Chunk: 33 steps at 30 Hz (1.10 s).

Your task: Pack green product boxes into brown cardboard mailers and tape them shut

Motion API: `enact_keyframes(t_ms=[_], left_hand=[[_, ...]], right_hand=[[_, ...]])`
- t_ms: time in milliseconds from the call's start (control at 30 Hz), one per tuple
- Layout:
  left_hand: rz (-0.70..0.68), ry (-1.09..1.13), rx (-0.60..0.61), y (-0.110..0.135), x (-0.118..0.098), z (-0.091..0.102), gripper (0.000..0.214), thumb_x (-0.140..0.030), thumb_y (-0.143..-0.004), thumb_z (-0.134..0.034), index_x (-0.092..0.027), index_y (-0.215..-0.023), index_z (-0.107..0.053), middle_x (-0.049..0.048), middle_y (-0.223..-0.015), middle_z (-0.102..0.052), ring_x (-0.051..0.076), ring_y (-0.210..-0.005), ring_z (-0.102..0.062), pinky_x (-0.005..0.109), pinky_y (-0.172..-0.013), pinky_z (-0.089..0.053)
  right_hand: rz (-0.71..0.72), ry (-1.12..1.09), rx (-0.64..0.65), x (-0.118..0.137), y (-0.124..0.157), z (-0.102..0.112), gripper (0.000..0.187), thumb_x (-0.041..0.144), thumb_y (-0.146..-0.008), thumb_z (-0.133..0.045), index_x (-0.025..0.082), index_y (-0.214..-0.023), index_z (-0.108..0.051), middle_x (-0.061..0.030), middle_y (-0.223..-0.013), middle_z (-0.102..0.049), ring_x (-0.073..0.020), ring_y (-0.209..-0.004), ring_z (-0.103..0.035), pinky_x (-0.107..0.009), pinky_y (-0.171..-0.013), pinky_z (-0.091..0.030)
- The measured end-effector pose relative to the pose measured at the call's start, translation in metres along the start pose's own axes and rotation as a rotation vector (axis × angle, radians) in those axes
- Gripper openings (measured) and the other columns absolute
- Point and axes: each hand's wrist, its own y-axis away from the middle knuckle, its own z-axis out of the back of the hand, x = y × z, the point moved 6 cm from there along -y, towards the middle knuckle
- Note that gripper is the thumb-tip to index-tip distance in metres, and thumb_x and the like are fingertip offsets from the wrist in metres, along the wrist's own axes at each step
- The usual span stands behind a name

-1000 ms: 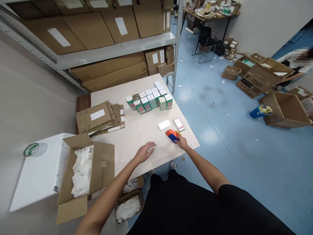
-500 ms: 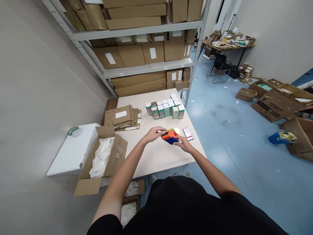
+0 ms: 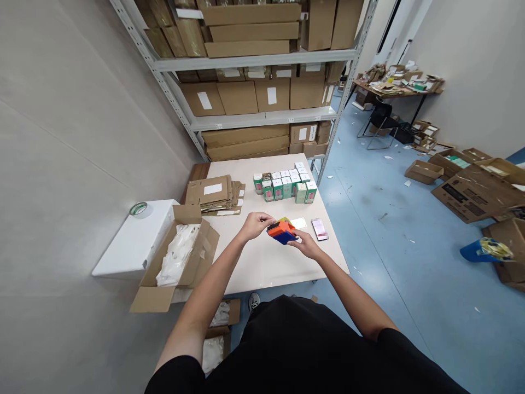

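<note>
My right hand (image 3: pixel 307 244) grips an orange-and-blue handheld device (image 3: pixel 282 232) above the table. The device has a black part at its left end and a yellow-green rounded part on its far side; its exact kind is not clear. My left hand (image 3: pixel 256 225) is closed in a pinch at the device's left end. What lies between those fingertips is too small to make out. Beyond the device lies a white slip of paper (image 3: pixel 299 223). A phone (image 3: pixel 319 229) rests face up to the right of it, its screen lit.
Several green-and-white small boxes (image 3: pixel 286 187) stand grouped at the back. Flattened cardboard (image 3: pixel 213 191) is stacked at the left. An open carton (image 3: pixel 205 249) holds white plastic bags, beside a white box (image 3: pixel 131 241) bearing a tape roll (image 3: pixel 138 208). Shelving (image 3: pixel 262 116) rises behind.
The view has shifted, so the table sits a little to the right. My left fingers have drawn together into a tighter pinch at the device's end. My right hand keeps its grip.
</note>
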Motion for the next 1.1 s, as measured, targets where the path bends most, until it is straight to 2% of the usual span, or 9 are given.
enact_keyframes(t_ms=[200,300,400,500,600,667,767,933,1100], left_hand=[[0.007,-0.031,-0.249,0.008,0.012,0.034,0.029,-0.045,-0.084,-0.072,-0.018,-0.08,-0.08,0.0071,-0.082,-0.079,0.021,-0.078,-0.072,0.032,-0.072,-0.056],[-0.079,-0.168,-0.354,0.013,0.002,0.051,0.027,-0.042,-0.09,-0.068,-0.019,-0.082,-0.081,0.0062,-0.083,-0.078,0.02,-0.077,-0.071,0.031,-0.071,-0.055],[-0.212,-0.355,-0.415,0.018,-0.012,0.051,0.028,-0.038,-0.097,-0.061,-0.022,-0.088,-0.081,0.0069,-0.087,-0.079,0.021,-0.084,-0.072,0.034,-0.079,-0.057],[-0.34,-0.565,-0.388,0.03,-0.022,0.042,0.03,-0.039,-0.103,-0.053,-0.024,-0.106,-0.079,0.0107,-0.111,-0.078,0.025,-0.106,-0.071,0.04,-0.095,-0.056],[-0.382,-0.731,-0.384,0.051,-0.022,0.05,0.049,-0.048,-0.101,-0.056,-0.02,-0.141,-0.062,0.0183,-0.155,-0.052,0.032,-0.139,-0.055,0.047,-0.109,-0.05],[-0.349,-0.745,-0.462,0.073,-0.019,0.073,0.075,-0.054,-0.098,-0.057,-0.014,-0.158,-0.039,0.0234,-0.168,-0.029,0.036,-0.148,-0.044,0.049,-0.111,-0.048],[-0.251,-0.646,-0.597,0.109,-0.009,0.124,0.082,-0.053,-0.101,-0.054,-0.018,-0.166,-0.018,0.0217,-0.172,-0.019,0.034,-0.146,-0.048,0.046,-0.111,-0.049],[-0.105,-0.387,-0.758,0.163,0.027,0.207,0.069,-0.048,-0.102,-0.053,-0.027,-0.164,-0.03,0.0153,-0.168,-0.033,0.029,-0.129,-0.062,0.041,-0.1,-0.058],[-0.024,-0.243,-0.915,0.213,0.078,0.261,0.061,-0.047,-0.1,-0.056,-0.025,-0.156,-0.044,0.0162,-0.16,-0.044,0.025,-0.12,-0.065,0.037,-0.091,-0.061]], right_hand=[[-0.076,-0.101,-0.019,-0.018,0.009,-0.024,0.037,0.047,-0.091,-0.069,0.024,-0.119,-0.071,-0.0078,-0.116,-0.073,-0.0274,-0.104,-0.064,-0.039,-0.089,-0.051],[-0.127,-0.129,-0.016,-0.027,0.011,-0.033,0.037,0.048,-0.09,-0.069,0.024,-0.118,-0.071,-0.0071,-0.114,-0.073,-0.0273,-0.103,-0.063,-0.038,-0.087,-0.052],[-0.166,-0.153,-0.03,-0.032,0.003,-0.044,0.041,0.05,-0.088,-0.069,0.023,-0.119,-0.07,-0.0063,-0.11,-0.073,-0.026,-0.1,-0.063,-0.037,-0.087,-0.051],[-0.193,-0.168,-0.094,-0.033,-0.016,-0.056,0.043,0.052,-0.085,-0.071,0.022,-0.115,-0.07,-0.0055,-0.104,-0.073,-0.0245,-0.094,-0.062,-0.037,-0.087,-0.051],[-0.206,-0.216,-0.182,-0.031,-0.038,-0.072,0.045,0.054,-0.08,-0.073,0.02,-0.109,-0.07,-0.0054,-0.099,-0.073,-0.0241,-0.09,-0.063,-0.037,-0.086,-0.052],[-0.222,-0.239,-0.222,-0.028,-0.053,-0.087,0.045,0.055,-0.079,-0.073,0.019,-0.105,-0.069,-0.0059,-0.095,-0.072,-0.0244,-0.088,-0.064,-0.036,-0.082,-0.053],[-0.213,-0.196,-0.224,-0.017,-0.075,-0.112,0.043,0.056,-0.079,-0.071,0.02,-0.102,-0.068,-0.006,-0.093,-0.072,-0.0249,-0.087,-0.064,-0.037,-0.08,-0.054],[-0.1,-0.063,-0.155,0.022,-0.114,-0.167,0.038,0.053,-0.084,-0.068,0.021,-0.103,-0.067,-0.0062,-0.094,-0.073,-0.0248,-0.086,-0.064,-0.037,-0.08,-0.054],[-0.007,0.02,-0.055,0.056,-0.151,-0.245,0.034,0.05,-0.089,-0.063,0.021,-0.107,-0.067,-0.0058,-0.095,-0.073,-0.0246,-0.086,-0.065,-0.036,-0.079,-0.053]])
